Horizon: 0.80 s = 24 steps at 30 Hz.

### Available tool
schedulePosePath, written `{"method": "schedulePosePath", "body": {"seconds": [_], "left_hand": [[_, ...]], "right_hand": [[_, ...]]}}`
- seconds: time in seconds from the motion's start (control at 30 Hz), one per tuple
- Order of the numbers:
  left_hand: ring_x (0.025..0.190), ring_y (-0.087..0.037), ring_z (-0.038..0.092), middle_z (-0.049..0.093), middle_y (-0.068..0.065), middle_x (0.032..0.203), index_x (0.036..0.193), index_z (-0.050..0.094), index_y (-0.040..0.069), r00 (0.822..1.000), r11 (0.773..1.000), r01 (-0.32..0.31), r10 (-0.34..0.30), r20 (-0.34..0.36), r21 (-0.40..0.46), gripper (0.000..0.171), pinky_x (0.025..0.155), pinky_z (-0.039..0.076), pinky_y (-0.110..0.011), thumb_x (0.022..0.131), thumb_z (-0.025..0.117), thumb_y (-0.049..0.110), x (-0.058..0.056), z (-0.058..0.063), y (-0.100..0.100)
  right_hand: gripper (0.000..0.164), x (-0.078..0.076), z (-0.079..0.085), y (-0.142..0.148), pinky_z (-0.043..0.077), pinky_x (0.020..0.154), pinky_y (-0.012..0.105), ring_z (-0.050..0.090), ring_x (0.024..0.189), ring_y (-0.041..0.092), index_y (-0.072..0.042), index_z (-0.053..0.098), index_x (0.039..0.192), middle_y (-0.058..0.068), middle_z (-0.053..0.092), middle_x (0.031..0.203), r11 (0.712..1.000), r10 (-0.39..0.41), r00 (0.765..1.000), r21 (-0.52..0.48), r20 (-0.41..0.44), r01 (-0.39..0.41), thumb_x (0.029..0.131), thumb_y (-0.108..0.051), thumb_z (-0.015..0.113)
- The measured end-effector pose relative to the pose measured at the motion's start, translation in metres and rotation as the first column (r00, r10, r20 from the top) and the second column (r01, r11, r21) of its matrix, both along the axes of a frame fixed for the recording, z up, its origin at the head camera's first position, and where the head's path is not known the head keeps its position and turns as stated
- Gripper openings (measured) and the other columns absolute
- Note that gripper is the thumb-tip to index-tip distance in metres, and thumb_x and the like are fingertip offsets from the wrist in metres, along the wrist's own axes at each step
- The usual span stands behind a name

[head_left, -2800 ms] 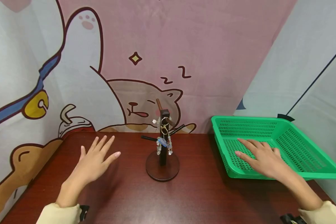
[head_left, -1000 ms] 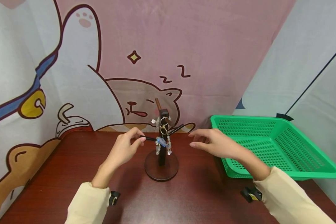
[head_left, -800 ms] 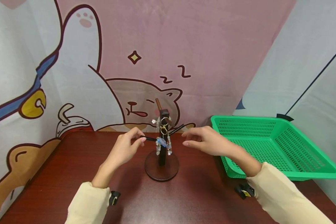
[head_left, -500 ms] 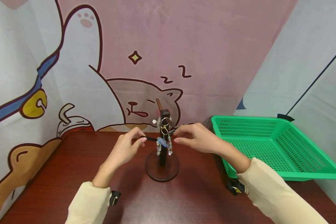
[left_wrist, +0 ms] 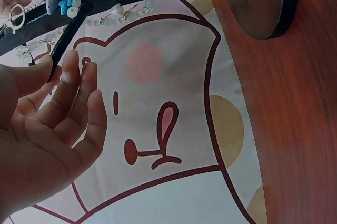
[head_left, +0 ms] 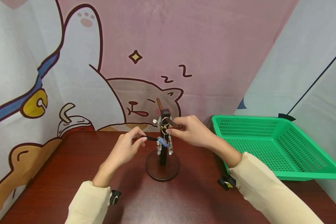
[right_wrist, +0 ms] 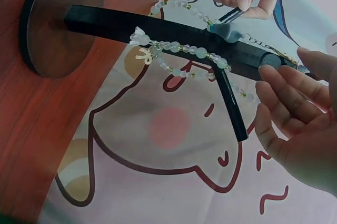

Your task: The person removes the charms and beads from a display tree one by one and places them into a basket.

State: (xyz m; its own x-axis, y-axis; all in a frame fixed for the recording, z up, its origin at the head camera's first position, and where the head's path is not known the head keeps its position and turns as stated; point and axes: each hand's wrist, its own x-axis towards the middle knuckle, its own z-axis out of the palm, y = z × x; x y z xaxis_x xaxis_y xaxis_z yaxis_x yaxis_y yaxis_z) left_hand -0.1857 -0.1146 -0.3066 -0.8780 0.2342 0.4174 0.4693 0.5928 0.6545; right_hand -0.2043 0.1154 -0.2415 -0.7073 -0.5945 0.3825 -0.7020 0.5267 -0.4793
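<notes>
A dark wooden jewelry stand (head_left: 163, 157) with a round base stands on the table. My left hand (head_left: 126, 147) pinches the end of its left peg (head_left: 150, 138) between thumb and fingertips. A keychain with a gold ring (head_left: 165, 129) and a blue dolphin charm (head_left: 163, 142) hangs from the upper front peg (head_left: 173, 124). My right hand (head_left: 194, 132) is at that peg, fingers slightly bent and thumb beside the gold ring; whether it touches the ring is unclear. Pale beaded bracelets (right_wrist: 200, 51) hang on the side pegs.
A green plastic basket (head_left: 296, 176) with perforated sides stands on the right of the table. The reddish-brown table (head_left: 123, 186) is bordered at the back by a cartoon-print cloth (head_left: 212, 62).
From beside and over the basket, my right hand has moved left to the keychain's peg. My left hand moved in, took the left peg, and has stayed there. The stand has not moved.
</notes>
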Motion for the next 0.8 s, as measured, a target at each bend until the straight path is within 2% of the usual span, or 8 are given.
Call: {"method": "schedulePosePath", "body": {"seconds": [0.1, 0.17, 0.43, 0.73, 0.8], "left_hand": [[0.065, -0.013, 0.056, 0.06, 0.004, 0.067, 0.086, 0.056, 0.006, 1.0, 1.0, 0.003, -0.003, -0.001, 0.0, 0.006, 0.062, 0.04, -0.032, 0.088, 0.061, 0.011, -0.0002, -0.0001, -0.0004], [0.065, -0.012, 0.056, 0.059, 0.004, 0.066, 0.086, 0.056, 0.006, 1.0, 1.0, 0.005, -0.005, -0.002, -0.001, 0.006, 0.062, 0.04, -0.031, 0.088, 0.06, 0.011, -0.0003, -0.0003, -0.0004], [0.062, -0.011, 0.053, 0.058, 0.004, 0.066, 0.086, 0.056, 0.006, 1.0, 1.0, 0.007, -0.007, -0.002, -0.002, 0.006, 0.059, 0.04, -0.03, 0.089, 0.06, 0.011, -0.0001, -0.001, 0.0], [0.061, -0.011, 0.051, 0.058, 0.005, 0.065, 0.086, 0.056, 0.008, 1.0, 1.0, 0.005, -0.005, -0.001, -0.004, 0.006, 0.06, 0.039, -0.03, 0.088, 0.06, 0.01, 0.0001, -0.0017, -0.0004], [0.061, -0.011, 0.051, 0.058, 0.005, 0.065, 0.085, 0.056, 0.008, 1.0, 1.0, 0.004, -0.004, -0.003, -0.004, 0.006, 0.06, 0.039, -0.03, 0.088, 0.06, 0.009, 0.0002, -0.0019, -0.0003]], "right_hand": [[0.018, -0.0006, 0.0005, -0.0023, 0.028, 0.047, 0.023, 0.032, 0.049, 0.006, -0.015, 0.059, 0.067, -0.01, 0.035, 0.051, 1.0, -0.012, 1.0, -0.007, -0.019, 0.012, 0.082, -0.017, 0.067], [0.019, -0.0009, 0.0001, -0.0037, 0.027, 0.047, 0.023, 0.031, 0.048, 0.005, -0.014, 0.059, 0.066, -0.011, 0.033, 0.05, 1.0, -0.024, 0.999, -0.012, -0.023, 0.023, 0.082, -0.016, 0.068], [0.006, 0.0, -0.0032, -0.0068, 0.029, 0.046, 0.023, 0.034, 0.047, 0.005, -0.007, 0.067, 0.076, -0.009, 0.045, 0.054, 0.998, -0.042, 0.999, -0.036, 0.019, 0.043, 0.082, -0.01, 0.066], [0.013, 0.001, -0.0065, -0.0018, 0.029, 0.047, 0.024, 0.036, 0.049, 0.01, -0.01, 0.061, 0.071, -0.007, 0.041, 0.055, 0.999, -0.034, 0.999, -0.037, 0.019, 0.035, 0.083, -0.009, 0.065], [0.011, 0.0024, -0.006, -0.0002, 0.03, 0.047, 0.024, 0.038, 0.049, 0.01, -0.01, 0.063, 0.072, -0.007, 0.044, 0.056, 0.999, -0.031, 0.999, -0.04, 0.018, 0.032, 0.083, -0.009, 0.065]]}}
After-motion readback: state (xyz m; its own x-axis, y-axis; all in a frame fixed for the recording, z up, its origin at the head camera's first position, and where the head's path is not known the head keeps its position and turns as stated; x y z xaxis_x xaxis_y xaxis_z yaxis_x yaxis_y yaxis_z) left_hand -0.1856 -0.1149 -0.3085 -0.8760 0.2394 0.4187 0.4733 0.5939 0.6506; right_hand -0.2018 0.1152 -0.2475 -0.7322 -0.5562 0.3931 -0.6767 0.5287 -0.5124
